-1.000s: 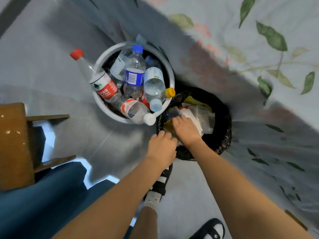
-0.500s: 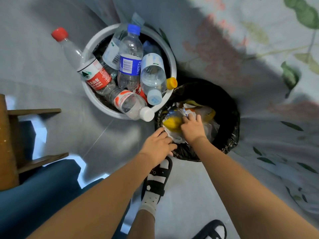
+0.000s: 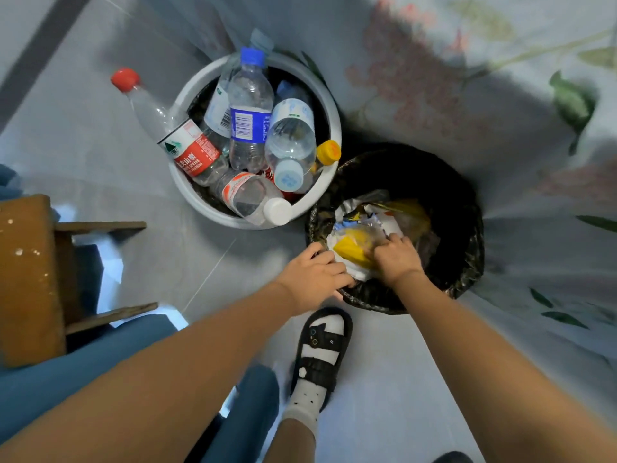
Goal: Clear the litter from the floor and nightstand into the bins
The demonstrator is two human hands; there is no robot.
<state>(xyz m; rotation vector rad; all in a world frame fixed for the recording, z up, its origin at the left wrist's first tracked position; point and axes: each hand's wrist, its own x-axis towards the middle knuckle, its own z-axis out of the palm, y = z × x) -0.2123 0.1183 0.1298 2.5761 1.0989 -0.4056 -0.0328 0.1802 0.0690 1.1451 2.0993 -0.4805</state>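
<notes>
A black bag-lined bin (image 3: 467, 212) stands on the floor by the bed and holds crumpled wrappers and plastic bags (image 3: 354, 240), white, yellow and clear. My right hand (image 3: 395, 259) is inside it and presses down on that litter. At the bin's near rim, the fingers of my left hand (image 3: 314, 275) curl over the edge. Just to the left stands a white bin (image 3: 187, 192) piled with several plastic bottles (image 3: 250, 108). A red-capped bottle (image 3: 167, 128) leans out over its left rim.
A bed sheet with a leaf print (image 3: 500, 78) hangs along the right side, close behind both bins. At the left edge stands a wooden piece of furniture (image 3: 26, 275) with blue cloth (image 3: 100, 359) below it. My sandalled foot (image 3: 320, 349) is on the grey tiles beside the black bin.
My right hand has shifted from the back of the litter pile toward the near side, pushing it down. My left hand has stayed at the rim. The view moved closer.
</notes>
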